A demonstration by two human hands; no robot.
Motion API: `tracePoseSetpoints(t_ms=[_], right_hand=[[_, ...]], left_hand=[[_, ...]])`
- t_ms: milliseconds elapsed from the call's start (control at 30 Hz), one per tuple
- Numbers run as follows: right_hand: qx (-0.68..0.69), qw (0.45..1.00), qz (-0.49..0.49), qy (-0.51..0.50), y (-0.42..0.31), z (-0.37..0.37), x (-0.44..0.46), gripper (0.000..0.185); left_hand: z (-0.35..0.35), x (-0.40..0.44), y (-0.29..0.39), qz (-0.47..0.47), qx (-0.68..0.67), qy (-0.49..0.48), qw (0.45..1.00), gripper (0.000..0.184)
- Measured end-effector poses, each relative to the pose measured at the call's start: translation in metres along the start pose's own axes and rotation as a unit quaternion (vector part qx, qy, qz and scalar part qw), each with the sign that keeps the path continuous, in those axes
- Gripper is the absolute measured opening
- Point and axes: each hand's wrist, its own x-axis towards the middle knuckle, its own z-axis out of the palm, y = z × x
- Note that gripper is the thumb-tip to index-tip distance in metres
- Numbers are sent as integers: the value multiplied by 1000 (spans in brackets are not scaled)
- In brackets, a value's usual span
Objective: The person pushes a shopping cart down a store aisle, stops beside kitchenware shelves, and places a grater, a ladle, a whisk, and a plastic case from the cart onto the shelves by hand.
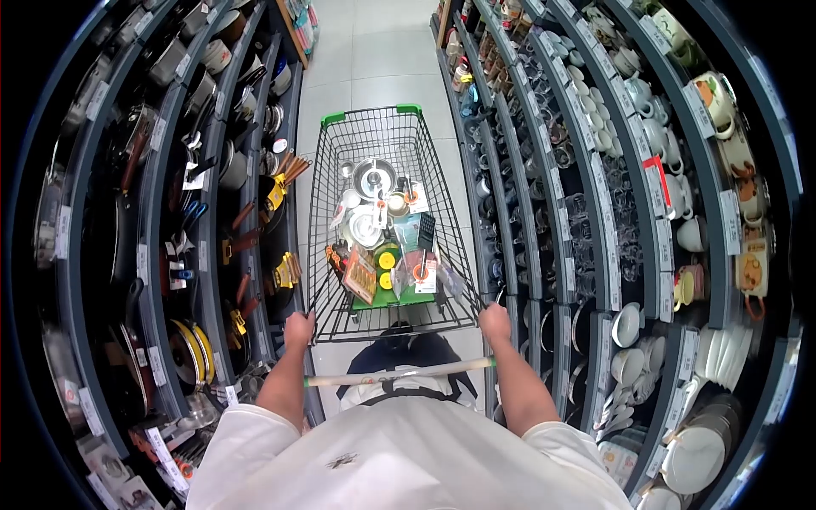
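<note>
My left hand (299, 329) is closed around the near left corner of a wire shopping cart (409, 110) with green corners. At the near right corner, my right hand (495, 324) grips the same cart. Below my wrists a pale handle bar (399, 373) runs across in front of my body, touched by neither hand. Inside the basket lie a round steel pan (374, 178), a white round dish (365, 226), a black slotted turner (427, 231), yellow round items (387, 260) and an orange packaged box (360, 276). Several other goods overlap there and are hard to make out.
Shelves line both sides of the aisle closely. Pans with wooden handles (293, 167) and yellow-edged pans (192, 351) fill the left. Glasses (578, 217), teapots (659, 136), bowls (627, 365) and plates (693, 459) stand on the right. Light floor tiles (374, 55) stretch ahead.
</note>
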Motion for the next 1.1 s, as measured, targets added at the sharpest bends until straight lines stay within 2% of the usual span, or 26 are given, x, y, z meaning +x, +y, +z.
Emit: tracePoseSetpoints(t_ms=[167, 267, 367, 533, 800, 1000, 1100], right_hand=[[4, 1000, 19, 6, -42, -12, 43, 35], [0, 999, 30, -34, -72, -31, 66, 35], [-11, 999, 24, -26, -108, -58, 79, 35], [-5, 998, 27, -53, -147, -75, 128, 35], [-30, 999, 20, -28, -229, -118, 189, 34], [-36, 999, -3, -11, -279, -141, 244, 35], [-46, 999, 1, -22, -297, -152, 274, 34]], left_hand=[[-34, 34, 47, 5, 16, 19, 1000, 45], [-47, 58, 68, -6, 18, 16, 1000, 46], [-58, 86, 91, -31, 27, 2, 999, 48], [-80, 129, 130, -17, 36, 24, 999, 50], [-98, 226, 170, -22, -17, -22, 999, 47], [-127, 266, 220, -56, -27, -27, 998, 46], [-141, 278, 250, -36, -17, 5, 999, 44]])
